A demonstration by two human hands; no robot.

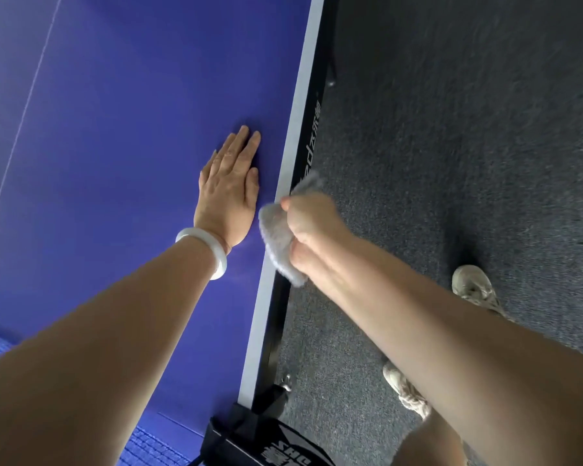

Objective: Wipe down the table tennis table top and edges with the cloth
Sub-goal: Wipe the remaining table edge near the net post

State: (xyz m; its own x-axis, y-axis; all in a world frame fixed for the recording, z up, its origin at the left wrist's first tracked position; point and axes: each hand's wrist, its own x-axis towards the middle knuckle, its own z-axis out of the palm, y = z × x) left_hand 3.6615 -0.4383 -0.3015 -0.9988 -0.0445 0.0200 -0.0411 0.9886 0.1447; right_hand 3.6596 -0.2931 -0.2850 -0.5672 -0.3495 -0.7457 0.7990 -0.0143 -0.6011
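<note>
As cloth [276,237] is soft and light, your right grip [312,227] bunches it on desk edge [297,129], mid-frame; left grip [229,200] flat.

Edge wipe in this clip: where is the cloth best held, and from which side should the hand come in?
Grip the cloth by its bunched middle, coming in from the floor side of the table edge, as the right hand does. The cloth seems to lie over the white border, so a grip from outside likely presses it on both top and side face.
</note>
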